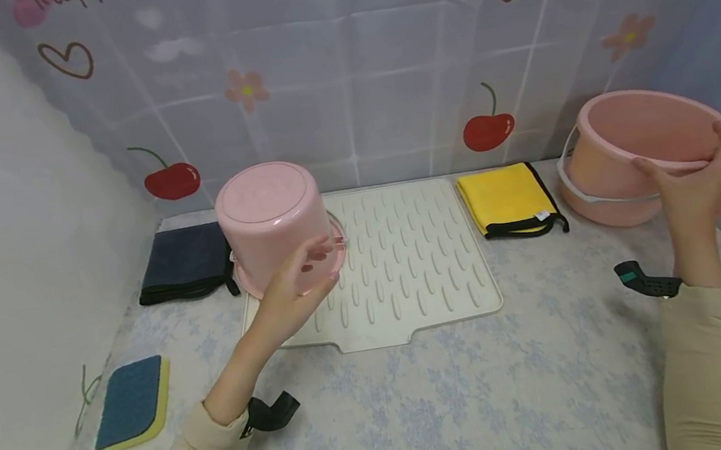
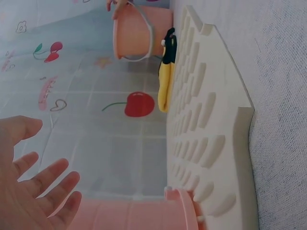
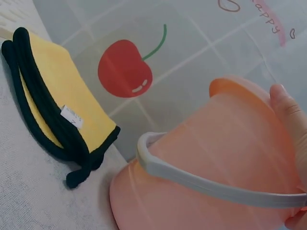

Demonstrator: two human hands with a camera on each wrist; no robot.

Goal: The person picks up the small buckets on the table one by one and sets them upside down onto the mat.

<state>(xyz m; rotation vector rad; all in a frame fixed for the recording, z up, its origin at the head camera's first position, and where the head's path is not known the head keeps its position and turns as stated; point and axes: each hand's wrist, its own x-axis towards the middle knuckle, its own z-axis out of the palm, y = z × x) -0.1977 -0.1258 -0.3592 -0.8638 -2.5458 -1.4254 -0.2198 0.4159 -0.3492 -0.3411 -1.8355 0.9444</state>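
Head view: left bucket [image 1: 274, 225] upended on the mat [image 1: 410, 279], right bucket [image 1: 623, 173] in my grip.
My left hand [image 1: 290, 292] is spread loosely beside the left bucket, holding nothing; whether it touches, I can't tell. That bucket is mouth-down, axis vertical, probably to drain onto the mat. My right hand [image 1: 697, 185] pinches the right bucket's rim, likely to steady it; mouth up, long axis roughly upright.

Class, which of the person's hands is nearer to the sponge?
Left. The left hand is beyond the sponge and to its right, beside the upturned pink bucket; the right hand is much farther right, holding the other bucket at its rim.
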